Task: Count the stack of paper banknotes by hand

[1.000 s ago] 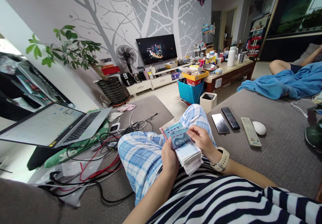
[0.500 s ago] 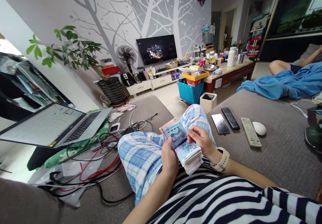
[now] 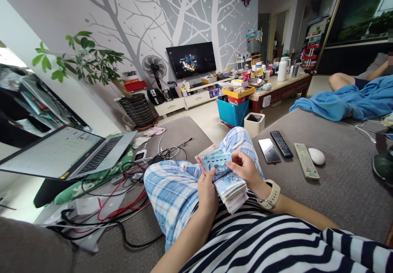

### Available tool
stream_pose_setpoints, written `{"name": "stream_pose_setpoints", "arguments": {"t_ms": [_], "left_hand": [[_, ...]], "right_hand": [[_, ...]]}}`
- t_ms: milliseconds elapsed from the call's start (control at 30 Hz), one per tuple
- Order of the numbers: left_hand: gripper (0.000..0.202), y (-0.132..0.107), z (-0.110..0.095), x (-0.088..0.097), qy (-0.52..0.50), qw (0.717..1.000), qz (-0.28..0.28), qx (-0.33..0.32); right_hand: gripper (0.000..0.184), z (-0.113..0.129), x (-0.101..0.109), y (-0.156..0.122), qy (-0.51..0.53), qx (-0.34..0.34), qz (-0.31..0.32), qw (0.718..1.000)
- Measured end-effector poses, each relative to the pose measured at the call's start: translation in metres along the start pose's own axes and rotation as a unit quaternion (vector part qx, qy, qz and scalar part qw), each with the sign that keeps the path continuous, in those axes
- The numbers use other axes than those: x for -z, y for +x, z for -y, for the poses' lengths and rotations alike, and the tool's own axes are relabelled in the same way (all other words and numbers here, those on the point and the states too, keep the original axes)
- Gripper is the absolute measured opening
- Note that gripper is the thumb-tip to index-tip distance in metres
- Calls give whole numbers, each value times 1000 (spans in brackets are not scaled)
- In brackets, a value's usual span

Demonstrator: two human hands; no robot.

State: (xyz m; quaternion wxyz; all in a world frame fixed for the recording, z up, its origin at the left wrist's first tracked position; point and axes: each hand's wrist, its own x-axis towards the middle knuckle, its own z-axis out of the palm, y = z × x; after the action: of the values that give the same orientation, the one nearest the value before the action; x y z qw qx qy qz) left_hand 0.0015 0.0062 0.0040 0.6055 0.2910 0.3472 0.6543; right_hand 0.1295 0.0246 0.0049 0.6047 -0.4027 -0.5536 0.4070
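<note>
Over the lap, on the blue checked trousers (image 3: 172,191), a thick stack of banknotes (image 3: 231,188) is held, with its long axis running away from the body and toward the right. The near left end of the stack is gripped by the left hand (image 3: 207,192), closed around it from below. The top notes (image 3: 215,161) are fanned forward and pinched by the right hand (image 3: 245,170), which lies just beside the far edge and is nearer to them. On the grey sofa (image 3: 337,174), to the right and well apart, a phone (image 3: 269,150), two remotes (image 3: 281,143) and a white mouse (image 3: 316,156) are seen.
</note>
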Motion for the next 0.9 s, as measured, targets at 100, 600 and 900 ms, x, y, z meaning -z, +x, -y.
{"name": "stream_pose_setpoints", "arguments": {"t_ms": [100,600,900], "left_hand": [[25,0,0,0,10,1000,-13,2],[24,3,-1,1,107,990,-79,-55],[24,-4,-10,-4,145,984,-74,-71]], "right_hand": [[29,0,2,0,-21,7,13,1000],[32,5,1,-4,26,-2,26,999],[29,3,1,-4,26,4,29,999]]}}
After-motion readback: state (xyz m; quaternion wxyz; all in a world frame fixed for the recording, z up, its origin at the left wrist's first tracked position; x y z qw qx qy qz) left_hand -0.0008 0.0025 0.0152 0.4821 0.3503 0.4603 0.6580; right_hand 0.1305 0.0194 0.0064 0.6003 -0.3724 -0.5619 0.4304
